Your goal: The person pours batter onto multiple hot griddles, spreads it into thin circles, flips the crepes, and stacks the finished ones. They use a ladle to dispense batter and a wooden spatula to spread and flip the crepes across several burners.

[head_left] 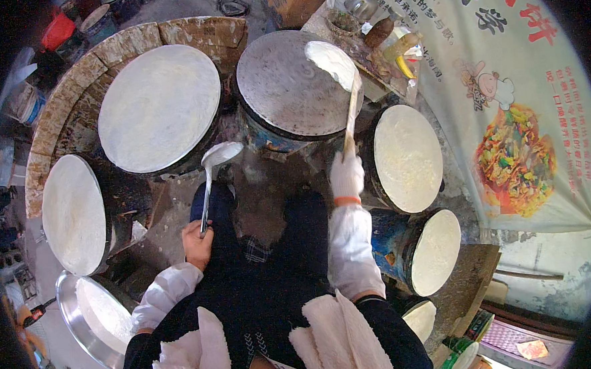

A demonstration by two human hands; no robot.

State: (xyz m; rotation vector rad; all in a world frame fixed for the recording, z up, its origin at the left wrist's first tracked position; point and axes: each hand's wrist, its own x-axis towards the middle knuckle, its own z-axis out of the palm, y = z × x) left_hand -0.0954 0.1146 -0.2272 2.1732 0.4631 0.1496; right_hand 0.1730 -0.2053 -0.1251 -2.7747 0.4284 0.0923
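Observation:
My bare left hand (198, 243) is closed on the handle of a metal ladle (221, 152), whose bowl carries white batter in front of the upper-left griddle. My right hand (345, 178), in a white glove, grips a long wooden spreader (352, 115) reaching onto the dark round griddle (276, 78) at top centre. A patch of white batter (328, 60) lies at that griddle's right, at the spreader's far end. The other round griddles around me, upper-left (158, 108), left (73, 213), right (408, 157) and lower-right (434, 251), are covered in thin pale layers.
A steel basin (68, 303) of white batter stands at the lower left. A cluttered ledge (383, 73) with bottles and containers sits behind the top griddle, near a cardboard box (299, 2). A printed banner (461, 149) hangs on the right. A curved, stained rim (57, 107) borders the griddles at left.

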